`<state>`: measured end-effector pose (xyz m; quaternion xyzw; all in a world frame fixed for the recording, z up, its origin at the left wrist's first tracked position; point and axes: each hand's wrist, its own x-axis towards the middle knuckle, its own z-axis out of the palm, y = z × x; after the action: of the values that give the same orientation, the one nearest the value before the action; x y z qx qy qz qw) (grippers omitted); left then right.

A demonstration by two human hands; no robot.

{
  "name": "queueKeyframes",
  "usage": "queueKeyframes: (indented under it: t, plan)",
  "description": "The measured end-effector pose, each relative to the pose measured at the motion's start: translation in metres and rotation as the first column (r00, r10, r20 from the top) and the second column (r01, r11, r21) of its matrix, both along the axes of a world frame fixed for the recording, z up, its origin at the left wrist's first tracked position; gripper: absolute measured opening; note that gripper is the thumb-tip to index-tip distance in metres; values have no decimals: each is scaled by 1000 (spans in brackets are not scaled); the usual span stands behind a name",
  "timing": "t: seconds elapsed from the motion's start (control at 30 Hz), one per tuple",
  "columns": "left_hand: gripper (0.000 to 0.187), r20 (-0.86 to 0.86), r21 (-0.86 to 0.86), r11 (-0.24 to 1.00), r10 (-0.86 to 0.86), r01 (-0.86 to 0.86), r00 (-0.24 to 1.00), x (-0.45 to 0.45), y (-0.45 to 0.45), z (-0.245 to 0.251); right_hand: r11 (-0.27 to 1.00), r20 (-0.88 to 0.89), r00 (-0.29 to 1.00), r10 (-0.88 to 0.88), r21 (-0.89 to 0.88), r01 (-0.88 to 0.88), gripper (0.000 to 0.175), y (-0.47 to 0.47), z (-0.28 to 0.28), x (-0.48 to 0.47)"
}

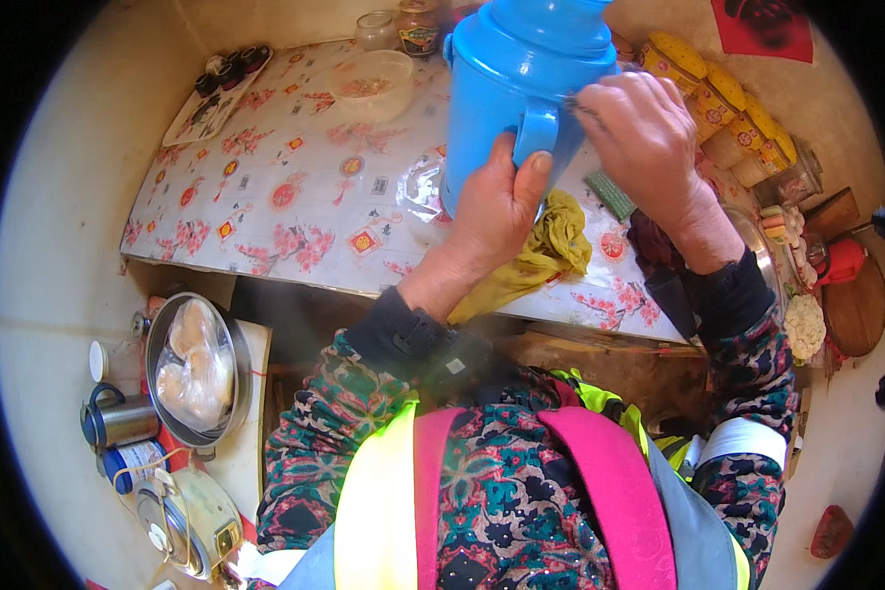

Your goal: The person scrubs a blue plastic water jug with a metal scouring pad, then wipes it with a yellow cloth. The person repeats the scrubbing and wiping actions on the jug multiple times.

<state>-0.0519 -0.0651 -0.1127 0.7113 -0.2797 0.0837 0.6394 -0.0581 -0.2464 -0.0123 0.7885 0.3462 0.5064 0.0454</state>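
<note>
A blue thermos flask (520,66) stands tilted above the patterned tablecloth (295,184), its top cut off by the picture's upper edge. My left hand (494,199) holds it low at the side handle. Against its right side, near the handle's upper end, is my right hand (638,133), fingers curled around a small dark wiry scrap, perhaps a scourer. A crumpled yellow-green cloth (560,236) lies under my left wrist. The green scouring pad (609,195) rests on the tablecloth below my right hand.
Behind the flask are a translucent plastic bowl (372,85) and glass jars (418,29). A tray (192,122) with dark cups is at the far left, yellow-lidded containers (715,103) at the right. At lower left stand a metal pot (240,354) with bagged food and a rice cooker (199,516).
</note>
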Motion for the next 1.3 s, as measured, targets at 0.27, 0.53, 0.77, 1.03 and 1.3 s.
queueKeyframes:
  t: [0.27, 0.53, 0.77, 1.03, 1.3]
  plan:
    - [46, 58, -29, 999, 19, -17, 998, 1, -7, -5, 938, -267, 961, -69, -346, -29, 9, 30, 39, 16]
    - [55, -19, 7, 998, 57, -57, 998, 3, -10, -6, 940, -238, 971, -6, -332, -76, 8, 20, 48, 15]
    - [52, -68, -48, 997, 53, -56, 996, 11, -1, 7, 911, -249, 968, -38, -406, -69, 9, 51, 64, 41]
    - [54, -77, -34, 992, 121, -124, 990, 10, -2, 6, 910, -359, 929, -92, -410, -69, 8, 46, 69, 42]
    - [52, -59, -69, 992, 97, -101, 994, 16, -8, -2, 966, -307, 951, 47, -227, -121, 9, 23, 53, 32]
